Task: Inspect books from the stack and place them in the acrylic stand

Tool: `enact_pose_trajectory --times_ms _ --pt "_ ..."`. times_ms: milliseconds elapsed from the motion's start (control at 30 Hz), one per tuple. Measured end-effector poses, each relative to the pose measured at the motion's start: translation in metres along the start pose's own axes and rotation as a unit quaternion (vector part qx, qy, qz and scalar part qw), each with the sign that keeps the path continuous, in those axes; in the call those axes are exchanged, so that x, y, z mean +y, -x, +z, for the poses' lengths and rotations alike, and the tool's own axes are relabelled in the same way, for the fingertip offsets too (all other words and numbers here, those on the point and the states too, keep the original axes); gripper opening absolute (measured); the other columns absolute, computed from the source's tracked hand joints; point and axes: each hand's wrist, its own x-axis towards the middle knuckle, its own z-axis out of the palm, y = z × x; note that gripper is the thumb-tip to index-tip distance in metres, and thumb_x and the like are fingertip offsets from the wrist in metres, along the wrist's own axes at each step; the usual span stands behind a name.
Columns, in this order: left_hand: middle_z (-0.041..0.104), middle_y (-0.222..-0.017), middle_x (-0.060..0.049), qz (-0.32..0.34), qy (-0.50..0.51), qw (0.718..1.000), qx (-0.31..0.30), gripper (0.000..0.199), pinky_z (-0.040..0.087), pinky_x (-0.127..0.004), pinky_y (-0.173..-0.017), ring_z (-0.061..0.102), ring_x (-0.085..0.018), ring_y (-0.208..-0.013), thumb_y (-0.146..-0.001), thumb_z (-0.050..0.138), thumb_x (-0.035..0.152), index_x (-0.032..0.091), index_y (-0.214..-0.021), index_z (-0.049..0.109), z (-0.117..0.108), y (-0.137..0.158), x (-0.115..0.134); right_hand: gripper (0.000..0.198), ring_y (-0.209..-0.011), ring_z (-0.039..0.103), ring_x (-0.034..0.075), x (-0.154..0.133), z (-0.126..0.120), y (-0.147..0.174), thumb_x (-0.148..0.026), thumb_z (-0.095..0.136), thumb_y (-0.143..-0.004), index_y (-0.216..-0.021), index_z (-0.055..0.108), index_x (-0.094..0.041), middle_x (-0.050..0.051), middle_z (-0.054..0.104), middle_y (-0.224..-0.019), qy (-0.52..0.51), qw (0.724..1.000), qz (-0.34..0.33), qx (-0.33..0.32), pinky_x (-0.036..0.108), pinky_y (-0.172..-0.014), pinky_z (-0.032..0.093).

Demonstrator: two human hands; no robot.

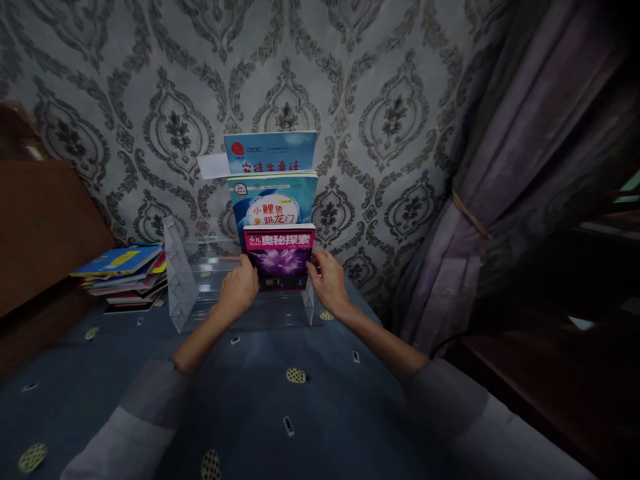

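Observation:
A purple and pink book with a starburst cover stands upright at the front of a clear tiered rack. My left hand grips its left edge, and my right hand pinches its right edge. Behind it, one tier higher, rises a teal book with red lettering on a white oval. A blue book stands at the back, its lower part hidden. To its left a white paper-like piece sticks out.
A stack of books lies left of the rack, beside a brown wooden piece. Patterned wallpaper rises behind. A tied purple curtain hangs on the right. The dark blue cloth has pineapple prints.

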Motion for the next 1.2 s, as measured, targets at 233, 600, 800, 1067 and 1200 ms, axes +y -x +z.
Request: enact_pose_trajectory --times_ms 233,600,800,1067,1200 --pt "0.072 -0.103 -0.024 0.007 0.008 1.000 0.007 0.031 0.051 -0.039 -0.082 0.072 -0.035 -0.097 -0.098 0.035 0.024 0.009 -0.122 0.047 0.002 0.000 0.000 0.025 -0.089 0.060 0.028 -0.001 0.000 0.001 -0.019 0.047 -0.089 -0.103 0.068 -0.019 0.011 0.064 -0.094 -0.012 1.000 0.008 -0.004 0.044 -0.083 0.049" --pt "0.073 -0.099 -0.024 0.039 -0.072 0.997 0.004 0.049 0.051 -0.041 -0.080 0.073 -0.036 -0.094 -0.099 0.029 0.028 -0.001 -0.137 0.037 0.010 0.002 -0.011 0.029 -0.091 0.064 0.024 0.005 -0.013 0.002 -0.016 0.053 -0.087 -0.110 0.070 -0.019 0.008 0.069 -0.095 -0.038 0.998 -0.002 -0.049 0.040 -0.086 0.053" --pt "0.073 -0.101 -0.024 0.047 -0.110 0.993 -0.009 0.052 0.051 -0.043 -0.082 0.073 -0.036 -0.094 -0.100 0.025 0.028 -0.003 -0.140 0.035 0.007 0.007 -0.012 0.033 -0.096 0.067 0.023 0.012 -0.014 0.024 -0.017 0.056 -0.086 -0.116 0.069 -0.019 0.009 0.072 -0.104 -0.104 0.992 0.066 -0.023 0.039 -0.085 0.057" --pt "0.073 -0.103 -0.023 0.045 -0.115 0.992 0.004 0.046 0.050 -0.042 -0.086 0.072 -0.034 -0.098 -0.100 0.027 0.029 0.001 -0.133 0.043 0.007 0.012 -0.011 0.028 -0.095 0.069 0.023 0.013 -0.019 0.061 -0.023 0.054 -0.089 -0.111 0.070 -0.021 0.009 0.072 -0.107 -0.159 0.979 0.127 -0.031 0.040 -0.086 0.059" --pt "0.074 -0.103 -0.022 0.052 -0.108 0.993 0.015 0.045 0.050 -0.042 -0.087 0.072 -0.034 -0.099 -0.099 0.028 0.030 0.002 -0.132 0.044 0.009 0.013 -0.013 0.026 -0.088 0.071 0.022 0.005 -0.017 0.080 -0.031 0.056 -0.089 -0.108 0.071 -0.020 0.009 0.072 -0.105 -0.216 0.963 0.146 -0.063 0.039 -0.080 0.060"
